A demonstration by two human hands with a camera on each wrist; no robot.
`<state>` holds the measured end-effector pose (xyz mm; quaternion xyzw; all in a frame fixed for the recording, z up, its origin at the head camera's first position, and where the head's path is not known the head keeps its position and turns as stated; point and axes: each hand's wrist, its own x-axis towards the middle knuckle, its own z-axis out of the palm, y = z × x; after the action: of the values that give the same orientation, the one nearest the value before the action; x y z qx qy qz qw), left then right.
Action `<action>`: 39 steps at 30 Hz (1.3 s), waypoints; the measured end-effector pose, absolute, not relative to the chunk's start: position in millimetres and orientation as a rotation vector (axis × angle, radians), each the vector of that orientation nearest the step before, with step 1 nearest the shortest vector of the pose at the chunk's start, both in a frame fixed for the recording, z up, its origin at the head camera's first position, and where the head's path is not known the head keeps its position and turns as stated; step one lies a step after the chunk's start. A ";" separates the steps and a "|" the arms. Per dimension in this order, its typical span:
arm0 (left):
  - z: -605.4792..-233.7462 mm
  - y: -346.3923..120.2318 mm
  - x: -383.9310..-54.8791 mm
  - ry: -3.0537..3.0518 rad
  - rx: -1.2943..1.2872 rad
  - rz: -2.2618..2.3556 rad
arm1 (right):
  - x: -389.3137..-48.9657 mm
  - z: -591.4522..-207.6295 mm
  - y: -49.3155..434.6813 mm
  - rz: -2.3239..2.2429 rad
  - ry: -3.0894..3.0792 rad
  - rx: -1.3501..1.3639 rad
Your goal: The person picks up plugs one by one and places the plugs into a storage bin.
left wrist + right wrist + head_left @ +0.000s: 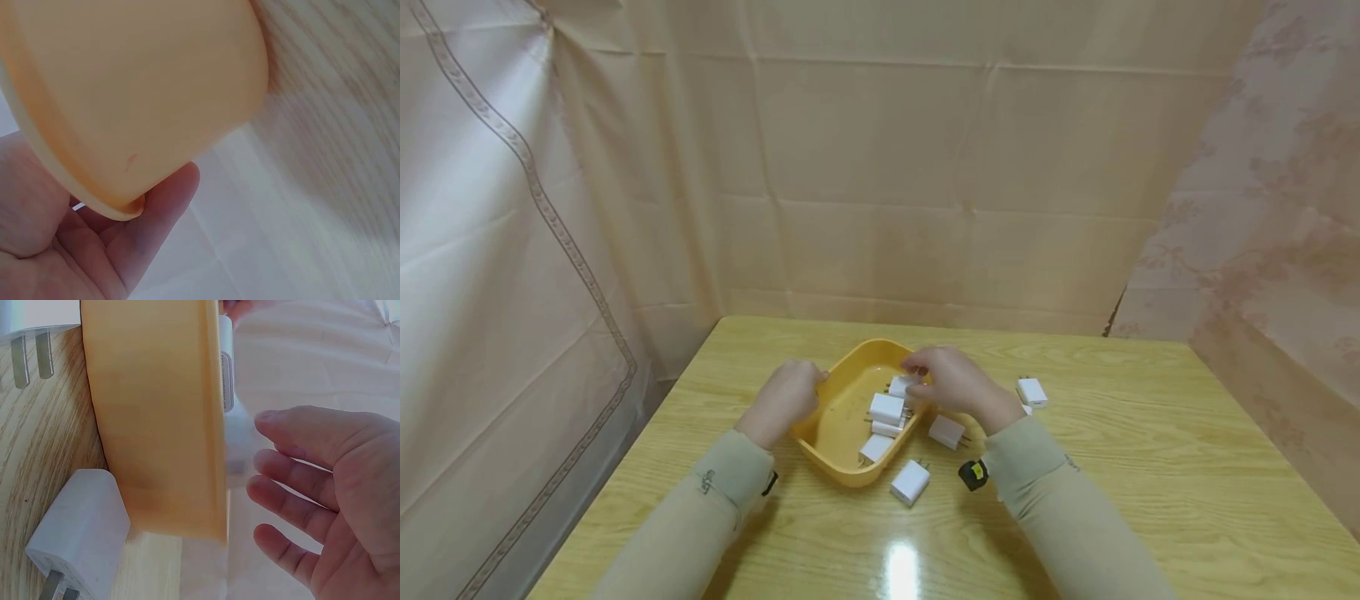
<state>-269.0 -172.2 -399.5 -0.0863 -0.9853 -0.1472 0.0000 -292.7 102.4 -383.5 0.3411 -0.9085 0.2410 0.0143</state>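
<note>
A yellow plastic basin (835,417) stands on the table with several white plug chargers (887,408) inside, gathered along its right side. My left hand (786,400) holds its left rim; in the left wrist view the fingers and thumb pinch the rim (106,209). Over the right rim is my right hand (953,382), fingers loosely bent and apart, nothing gripped between them. Close by its fingertips, inside the basin, lies a charger (902,387). In the right wrist view that charger is blurred and partly hidden behind the basin wall (156,425).
Outside the basin, one charger (910,482) lies near its front right corner and another (947,432) beneath the right hand. Farther right sits a charger (1032,392), with another white piece partly hidden by the right wrist. Cloth curtains (880,167) surround the wooden table (1150,467).
</note>
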 end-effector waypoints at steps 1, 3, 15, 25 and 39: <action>-399.4 -172.2 -268.7 -3.095 -0.272 -0.463 | -292.9 -383.5 102.3 0.757 -2.824 1.068; -399.1 -172.1 -268.1 -3.094 -0.275 -0.461 | -293.2 -383.8 102.0 0.755 -2.818 1.075; -399.2 -171.5 -267.2 -3.076 -0.302 -0.446 | -294.0 -385.1 101.6 0.739 -2.810 1.090; -398.4 -170.9 -267.5 -3.081 -0.278 -0.464 | -291.2 -384.3 103.1 0.759 -2.831 1.082; -399.4 -171.9 -268.8 -3.087 -0.281 -0.462 | -286.0 -382.6 126.1 0.815 -2.871 0.968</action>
<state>-268.8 -171.9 -399.4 -0.0896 -0.9850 -0.1474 0.0040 -286.0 126.1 -382.6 0.3084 -0.9150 0.2599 0.0021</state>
